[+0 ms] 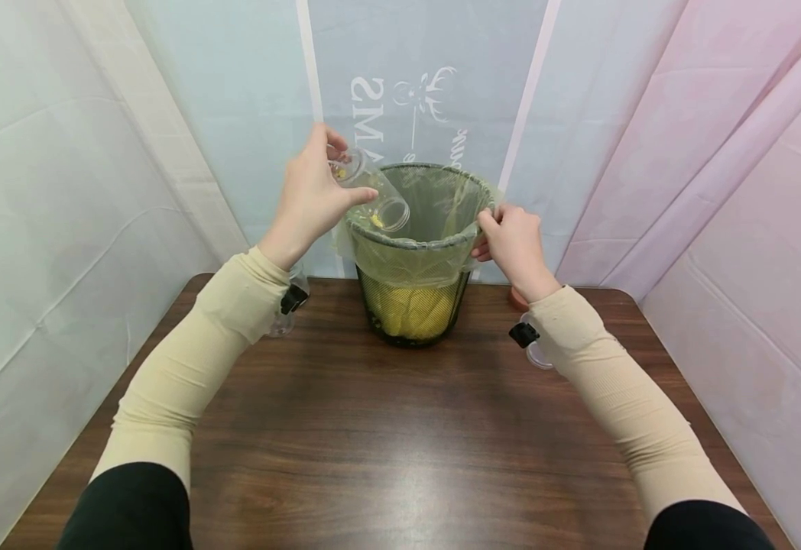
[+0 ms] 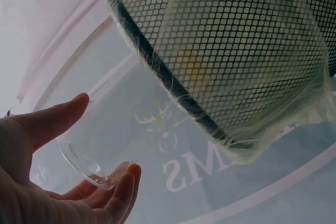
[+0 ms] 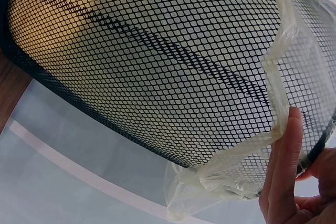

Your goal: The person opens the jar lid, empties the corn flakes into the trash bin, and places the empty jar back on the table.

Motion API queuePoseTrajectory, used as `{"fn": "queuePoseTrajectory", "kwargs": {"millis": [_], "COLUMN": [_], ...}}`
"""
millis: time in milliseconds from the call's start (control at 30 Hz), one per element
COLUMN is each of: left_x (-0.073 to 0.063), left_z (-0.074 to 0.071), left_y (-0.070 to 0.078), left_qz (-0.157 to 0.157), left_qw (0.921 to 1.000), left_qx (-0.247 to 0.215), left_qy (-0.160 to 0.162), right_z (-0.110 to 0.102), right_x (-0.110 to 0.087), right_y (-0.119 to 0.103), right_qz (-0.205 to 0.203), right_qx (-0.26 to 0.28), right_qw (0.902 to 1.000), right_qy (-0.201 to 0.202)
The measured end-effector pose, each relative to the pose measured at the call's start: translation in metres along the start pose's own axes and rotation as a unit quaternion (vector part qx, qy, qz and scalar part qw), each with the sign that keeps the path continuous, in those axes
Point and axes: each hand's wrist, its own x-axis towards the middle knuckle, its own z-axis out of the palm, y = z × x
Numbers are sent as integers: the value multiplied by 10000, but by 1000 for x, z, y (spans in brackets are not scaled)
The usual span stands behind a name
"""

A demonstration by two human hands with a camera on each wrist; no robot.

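Observation:
My left hand (image 1: 311, 197) grips a clear plastic jar (image 1: 385, 195), thumb on one side and fingers round its base. The jar tilts down to the right, its open mouth over the left rim of a black mesh wastebasket (image 1: 419, 244). A few yellow bits (image 1: 377, 221) lie near the mouth, others by the base. A pale translucent bin liner (image 1: 407, 263) folds over the basket's rim. Yellow contents (image 1: 417, 309) show through the lower mesh. At the right rim, my right hand (image 1: 514, 238) pinches the liner and rim; its fingers (image 3: 287, 166) lie outside the liner.
The basket stands at the back of a dark wooden table (image 1: 373, 428). Behind my left wrist is a partly hidden clear container (image 1: 280, 325). Near my right wrist lie a clear round lid (image 1: 539, 357) and a reddish round object (image 1: 518, 299). Cloth curtains (image 1: 249, 92) enclose the back and sides.

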Motion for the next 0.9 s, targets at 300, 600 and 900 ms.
{"fn": "queuePoseTrajectory", "kwargs": {"millis": [300, 600, 900], "left_x": [4, 11, 10], "left_z": [5, 17, 33], "left_y": [5, 12, 10], "left_qz": [203, 671, 1346], "left_qw": [9998, 9977, 9907], "left_qx": [50, -16, 3], "left_qy": [69, -52, -215], "right_z": [-1, -3, -3], "right_x": [1, 2, 3], "right_y": [0, 1, 3], "right_qz": [-30, -3, -102], "right_qx": [75, 97, 12], "right_qw": [10000, 9999, 9999], "right_qy": [-50, -66, -40]}}
